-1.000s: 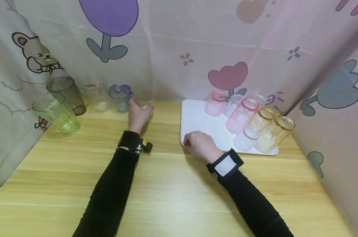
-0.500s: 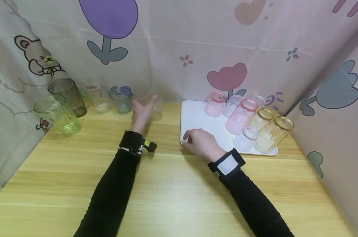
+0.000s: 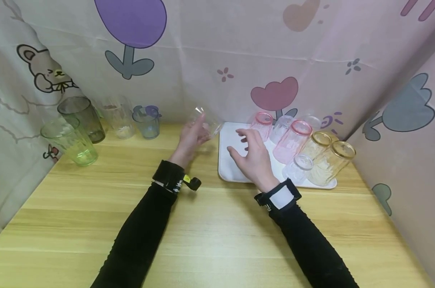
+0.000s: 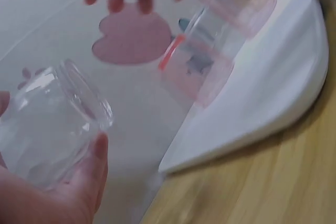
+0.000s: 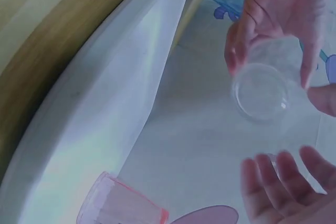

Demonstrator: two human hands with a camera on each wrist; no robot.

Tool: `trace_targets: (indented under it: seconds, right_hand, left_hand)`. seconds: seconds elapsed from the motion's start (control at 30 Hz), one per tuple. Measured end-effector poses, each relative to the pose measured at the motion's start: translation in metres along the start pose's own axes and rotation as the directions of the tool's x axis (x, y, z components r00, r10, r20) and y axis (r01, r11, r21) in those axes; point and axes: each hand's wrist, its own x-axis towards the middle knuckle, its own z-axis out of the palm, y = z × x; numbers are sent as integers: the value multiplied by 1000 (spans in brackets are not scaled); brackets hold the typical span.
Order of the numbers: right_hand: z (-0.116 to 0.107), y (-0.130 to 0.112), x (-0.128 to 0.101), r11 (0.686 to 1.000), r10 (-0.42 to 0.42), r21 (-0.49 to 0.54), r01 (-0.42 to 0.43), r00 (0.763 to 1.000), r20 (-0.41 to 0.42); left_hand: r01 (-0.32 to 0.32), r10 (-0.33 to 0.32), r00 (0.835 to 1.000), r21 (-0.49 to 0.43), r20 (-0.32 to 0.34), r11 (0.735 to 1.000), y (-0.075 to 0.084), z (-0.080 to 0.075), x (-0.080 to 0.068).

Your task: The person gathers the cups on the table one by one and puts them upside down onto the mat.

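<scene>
My left hand [image 3: 190, 140] grips a small clear glass [image 3: 209, 123], tilted on its side and lifted above the table, left of the white tray [image 3: 227, 150]. In the left wrist view the glass [image 4: 42, 129] has its thick rim pointing right. My right hand [image 3: 254, 158] hovers over the tray's left part, fingers spread and bent a little, holding nothing. The right wrist view has the right hand's fingers [image 5: 283, 187] apart from the glass [image 5: 261, 94]. Upside-down pink glasses [image 3: 293, 141], amber glasses [image 3: 332, 163] and clear glasses [image 3: 298, 169] stand on the tray.
At the left back stand a green glass [image 3: 71, 140], a dark grey glass [image 3: 84, 120], a tall clear glass [image 3: 118, 118] and a small blue glass [image 3: 147, 123]. A patterned curtain [image 3: 203, 48] hangs behind the wooden table [image 3: 203, 232].
My left hand has taken the clear glass from the row's right end, tipped it over and carried it right. My right hand has left the tray's front left corner and spread its fingers.
</scene>
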Motion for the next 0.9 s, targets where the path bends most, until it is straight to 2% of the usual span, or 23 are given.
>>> trace_targets:
  seconds: [0.07,0.17,0.27,0.4,0.6,0.9]
  right_hand:
    - [0,1,1,1000,-21,16,21,999,-45]
    - [1,2,2,998,-49,22,51,994,-98]
    - [2,3,2,996,-82,16,85,987,-135]
    - [4,3,3,991,-131,17,136,979,-156]
    - [5,2,2,979,-195,27,203,965,-178]
    - [4,3,2,973,-222,26,231,956,-192]
  left_hand:
    - [12,-11,998,-14,61,1000,-1,6,-2]
    - [42,-39,987,-19,157,999,-3,14,-6]
    - [88,-72,967,-55,245,995,-5,20,-8]
    - [153,-112,939,-100,326,983,-5,24,-12]
    - [195,-132,907,-122,400,973,-7,29,-15]
    - [222,-160,888,-97,431,970,-7,29,-15]
